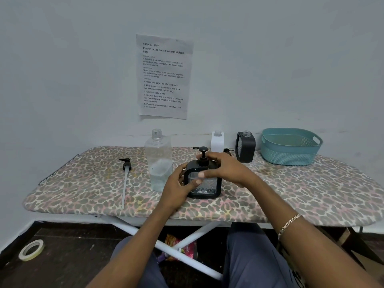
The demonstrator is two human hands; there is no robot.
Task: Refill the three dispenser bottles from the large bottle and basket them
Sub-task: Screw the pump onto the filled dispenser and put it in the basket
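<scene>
On the spotted board (pixel 83 183), near the front, a black dispenser bottle (pixel 204 189) is held steady by the left hand (pixel 178 190), with fingers curled round its side. Its pump top (pixel 203 156) is gripped by the curled right hand (pixel 225 169), likely so it can be twisted tight. The large bottle (pixel 159 163) is seen open just beside it. A white bottle (pixel 217 142) and another black bottle (pixel 245 148) are seen uncapped near the basket (pixel 288 156).
</scene>
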